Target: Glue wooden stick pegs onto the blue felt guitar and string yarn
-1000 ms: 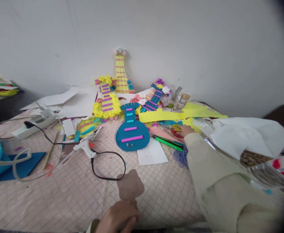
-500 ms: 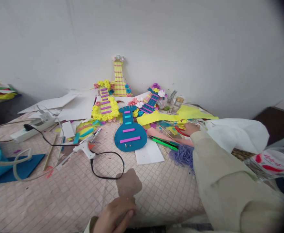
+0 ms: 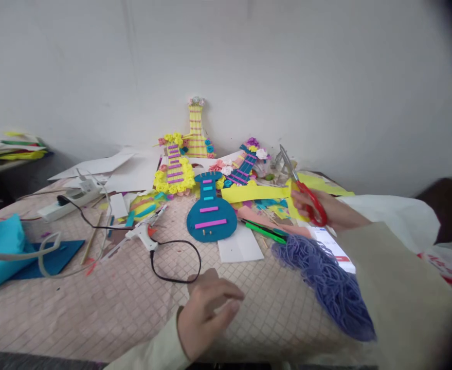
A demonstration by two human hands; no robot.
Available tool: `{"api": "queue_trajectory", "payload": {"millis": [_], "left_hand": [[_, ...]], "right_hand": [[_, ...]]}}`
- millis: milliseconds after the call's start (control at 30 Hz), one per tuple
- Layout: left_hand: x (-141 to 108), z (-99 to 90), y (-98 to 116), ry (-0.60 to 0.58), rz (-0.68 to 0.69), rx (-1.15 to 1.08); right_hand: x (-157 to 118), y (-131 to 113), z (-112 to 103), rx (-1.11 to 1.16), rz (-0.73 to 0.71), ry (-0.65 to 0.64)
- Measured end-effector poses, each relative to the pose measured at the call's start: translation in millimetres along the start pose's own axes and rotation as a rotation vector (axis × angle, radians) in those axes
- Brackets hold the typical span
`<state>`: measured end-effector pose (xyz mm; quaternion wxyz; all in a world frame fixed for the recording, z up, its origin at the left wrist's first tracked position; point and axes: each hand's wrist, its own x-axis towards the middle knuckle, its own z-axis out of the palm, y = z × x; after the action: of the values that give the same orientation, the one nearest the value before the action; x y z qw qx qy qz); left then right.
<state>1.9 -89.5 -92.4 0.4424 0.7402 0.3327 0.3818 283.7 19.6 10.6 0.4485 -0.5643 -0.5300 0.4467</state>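
Red-handled scissors (image 3: pixel 313 203) are in my right hand (image 3: pixel 324 208), blades pointing up and to the left. My left hand (image 3: pixel 210 316) hovers low over the front of the table with thumb and fingers apart and nothing between them. Ahead of it lies a dark blue guitar-shaped board (image 3: pixel 212 211) with pink and light blue strips. A white sheet (image 3: pixel 241 245) sits partly under the board. Purple yarn (image 3: pixel 326 282) is heaped left of my right sleeve, and a green cutter (image 3: pixel 265 231) lies near the yarn. Yellow paper (image 3: pixel 256 193) stretches behind the board.
A white glue gun (image 3: pixel 146 235) with a looped black cable is on the left, near a power strip (image 3: pixel 69 203). Decorated guitar shapes (image 3: pixel 175 167) stand against the wall. A phone (image 3: pixel 331 246) lies beside the yarn. Blue material (image 3: pixel 2 252) is at the far left.
My right hand has lifted the scissors off the clutter and drawn them back to the right. My left hand has moved right and its fingers have spread. More yarn and the phone are now visible.
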Motion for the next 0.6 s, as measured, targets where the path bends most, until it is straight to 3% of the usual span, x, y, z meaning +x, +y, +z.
{"api": "queue_trajectory", "payload": {"millis": [67, 100, 167, 267, 367, 467, 567, 600], "left_hand": [[11.5, 10.4, 9.0, 0.054, -0.026, -0.184], [16.3, 16.8, 13.5, 0.075, -0.034, -0.282], [23.3, 30.8, 21.5, 0.044, -0.034, -0.445], [27.0, 50.6, 27.2, 0.014, -0.058, -0.499], [24.6, 65.4, 22.3, 0.096, -0.074, -0.254], [18.5, 74.2, 11.4, 0.097, -0.02, -0.1], [10.9, 78.4, 1.6, 0.07, -0.016, -0.086], [8.4, 79.2, -0.6, 0.063, -0.037, -0.086]], "right_hand": [[-39.3, -3.8, 36.2, 0.144, 0.023, -0.146], [-58.4, -3.3, 54.3, 0.324, 0.059, -0.227], [-90.6, 2.7, 85.9, 0.579, 0.157, -0.265], [-118.2, 21.5, 113.8, 0.717, 0.224, -0.15], [-128.7, 43.3, 116.6, 0.611, 0.26, 0.015], [-137.7, 57.4, 102.1, 0.338, 0.211, 0.047], [-145.8, 63.0, 79.6, -0.08, -0.012, -0.094], [-146.8, 64.7, 72.5, -0.247, -0.146, -0.063]]}}
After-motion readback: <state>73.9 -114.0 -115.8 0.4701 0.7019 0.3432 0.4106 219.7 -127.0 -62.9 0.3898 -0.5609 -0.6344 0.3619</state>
